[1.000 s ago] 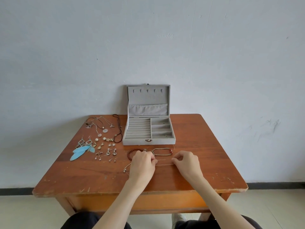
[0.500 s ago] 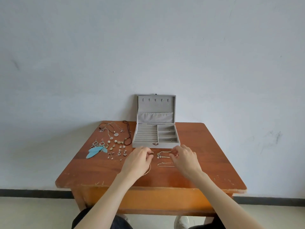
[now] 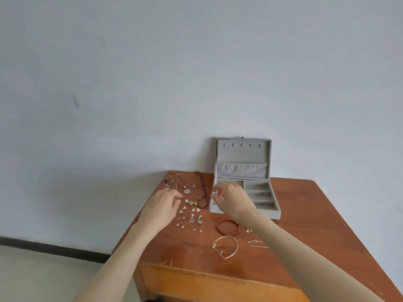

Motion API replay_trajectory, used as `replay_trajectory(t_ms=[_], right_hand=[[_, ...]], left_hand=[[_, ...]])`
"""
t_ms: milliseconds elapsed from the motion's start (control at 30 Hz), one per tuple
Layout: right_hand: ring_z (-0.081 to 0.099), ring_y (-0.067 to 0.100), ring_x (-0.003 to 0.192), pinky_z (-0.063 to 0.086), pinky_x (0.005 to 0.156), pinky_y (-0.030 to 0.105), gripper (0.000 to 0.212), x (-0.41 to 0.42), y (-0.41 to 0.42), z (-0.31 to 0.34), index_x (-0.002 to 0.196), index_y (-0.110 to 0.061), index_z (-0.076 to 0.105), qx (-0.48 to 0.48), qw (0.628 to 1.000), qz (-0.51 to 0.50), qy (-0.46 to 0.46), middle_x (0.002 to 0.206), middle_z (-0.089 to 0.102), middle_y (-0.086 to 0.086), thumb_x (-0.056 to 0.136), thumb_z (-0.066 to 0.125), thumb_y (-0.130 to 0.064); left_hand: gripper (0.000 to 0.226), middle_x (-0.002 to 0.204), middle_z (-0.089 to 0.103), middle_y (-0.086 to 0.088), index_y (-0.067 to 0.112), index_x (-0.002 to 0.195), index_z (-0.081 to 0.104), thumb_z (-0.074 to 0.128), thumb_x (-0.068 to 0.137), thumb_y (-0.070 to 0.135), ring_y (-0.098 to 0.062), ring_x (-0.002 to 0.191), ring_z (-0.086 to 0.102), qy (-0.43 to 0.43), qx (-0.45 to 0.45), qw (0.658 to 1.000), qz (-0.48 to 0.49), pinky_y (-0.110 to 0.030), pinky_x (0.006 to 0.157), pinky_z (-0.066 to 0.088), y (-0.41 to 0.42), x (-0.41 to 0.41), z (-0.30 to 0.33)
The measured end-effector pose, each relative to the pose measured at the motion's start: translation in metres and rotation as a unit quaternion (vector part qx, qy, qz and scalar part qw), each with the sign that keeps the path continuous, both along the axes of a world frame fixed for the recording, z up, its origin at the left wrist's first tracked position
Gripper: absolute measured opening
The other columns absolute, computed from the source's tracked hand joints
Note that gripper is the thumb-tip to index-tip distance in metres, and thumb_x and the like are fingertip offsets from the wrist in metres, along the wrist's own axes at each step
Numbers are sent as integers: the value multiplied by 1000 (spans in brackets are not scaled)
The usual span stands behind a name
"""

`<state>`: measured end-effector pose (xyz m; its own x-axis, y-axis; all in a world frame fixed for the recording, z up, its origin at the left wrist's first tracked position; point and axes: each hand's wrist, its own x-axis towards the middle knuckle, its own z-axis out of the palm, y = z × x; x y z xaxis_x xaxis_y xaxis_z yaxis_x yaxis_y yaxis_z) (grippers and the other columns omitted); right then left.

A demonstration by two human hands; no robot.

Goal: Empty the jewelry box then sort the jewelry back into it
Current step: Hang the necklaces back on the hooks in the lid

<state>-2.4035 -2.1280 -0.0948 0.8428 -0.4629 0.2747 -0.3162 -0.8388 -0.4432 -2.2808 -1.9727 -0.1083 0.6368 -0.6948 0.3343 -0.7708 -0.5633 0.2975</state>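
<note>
Worn wooden table (image 3: 316, 214) against pale wall (image 3: 152, 73), dark baseboard (image 3: 54, 250), light floor (image 3: 32, 277).

Jewelry box (image 3: 262, 200): sitting open on the desk (image 3: 305, 225), lid standing against the wall.
Left hand (image 3: 162, 207): hovering with curled fingers over the earrings (image 3: 193, 216).
Right hand (image 3: 231, 199): reaching across the box's left side, fingertips pinching together.
Red bracelet (image 3: 227, 227): lying near 2 metal bracelets (image 3: 225, 247).

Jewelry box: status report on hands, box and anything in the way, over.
Left hand over the earrings, grip unclear. Right hand above jewelry box, fingertips pinched, contents unclear. Box open, nearly empty. Red bead bracelet on table.
</note>
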Motion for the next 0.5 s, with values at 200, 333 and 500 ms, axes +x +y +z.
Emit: replay_trajectory(t_ms=[200, 333, 500], right_hand=[[59, 22, 103, 50, 88, 35, 27, 92, -15, -17, 112, -12, 63, 48, 998, 16, 44, 112, 65, 6, 92, 48, -22], [57, 25, 105, 48, 90, 37, 26, 147, -28, -44, 105, -10, 66, 22, 996, 4, 86, 110, 65, 8, 92, 48, -23], [40, 26, 122, 31, 100, 40, 35, 198, -39, -64, 113, -10, 61, -95, 983, -13, 154, 121, 56, 8, 93, 46, -35]], left_hand=[[29, 119, 57, -1, 16, 120, 59, 41, 97, 18, -17, 108, 54, 59, 26, 998, 15, -25, 87, 41, -20, 70, -31], [33, 127, 53, 1, 17, 126, 54, 37, 98, 16, -17, 117, 46, 65, 42, 997, -16, -29, 98, 39, -44, 107, -59], [42, 139, 43, 4, 18, 135, 44, 34, 95, 7, -15, 130, 35, 15, 80, 995, -54, -30, 104, 32, -65, 142, -78]])
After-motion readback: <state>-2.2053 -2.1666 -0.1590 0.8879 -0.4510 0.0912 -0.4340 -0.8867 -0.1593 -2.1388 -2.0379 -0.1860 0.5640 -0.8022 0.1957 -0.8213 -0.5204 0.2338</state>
